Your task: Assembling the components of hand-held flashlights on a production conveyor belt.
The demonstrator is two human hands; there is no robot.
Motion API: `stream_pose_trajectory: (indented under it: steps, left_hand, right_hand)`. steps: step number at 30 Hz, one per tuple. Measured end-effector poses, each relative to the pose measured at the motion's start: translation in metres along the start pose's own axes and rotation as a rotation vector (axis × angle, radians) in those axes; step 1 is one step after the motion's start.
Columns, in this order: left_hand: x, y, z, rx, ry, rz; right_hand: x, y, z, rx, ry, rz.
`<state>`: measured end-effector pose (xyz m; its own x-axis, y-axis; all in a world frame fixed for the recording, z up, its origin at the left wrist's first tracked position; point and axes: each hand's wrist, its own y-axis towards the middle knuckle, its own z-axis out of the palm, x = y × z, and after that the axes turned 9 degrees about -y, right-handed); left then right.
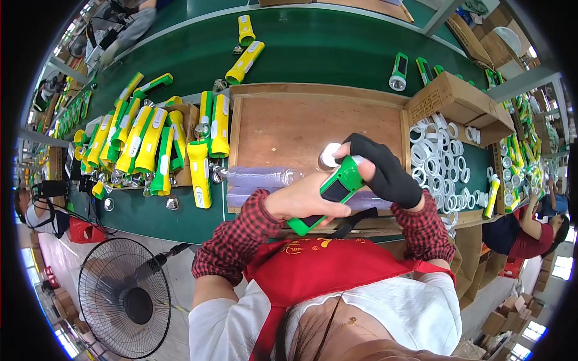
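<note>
My left hand (301,197) is wrapped around the body of a green flashlight (342,185) with a dark panel on its side. The flashlight is tilted over the near part of a shallow wooden tray (277,135). At its upper end my right hand (388,174), in a black fingerless glove, closes its bare fingertips on the flashlight's head. Beside the right thumb is a white round piece (329,156); whether the thumb touches it I cannot tell. Clear plastic rolls (259,177) lie under my forearms along the tray's near side.
Yellow and green flashlights (141,141) are piled at the left with loose reflectors (172,203). White rings (433,162) spill from a cardboard box (451,99) at the right. More flashlights lie on the green bench (325,51). A fan (126,301) stands lower left; a co-worker (536,231) sits at the right.
</note>
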<state>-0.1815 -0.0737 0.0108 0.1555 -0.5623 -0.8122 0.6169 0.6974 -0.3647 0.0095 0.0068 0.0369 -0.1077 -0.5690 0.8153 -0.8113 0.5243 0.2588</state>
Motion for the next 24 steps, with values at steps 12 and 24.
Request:
stream_pose_trajectory:
  steps: [12,24]
  left_hand:
    - [0.010,0.075,-0.075,-0.812,1.014,0.628]
    - [-0.054,0.090,-0.277,-0.833,-0.964,0.755]
  right_hand:
    - [-0.099,0.070,-0.002,-0.409,-0.347,0.238]
    - [-0.259,0.082,-0.089,-0.290,-0.832,0.451]
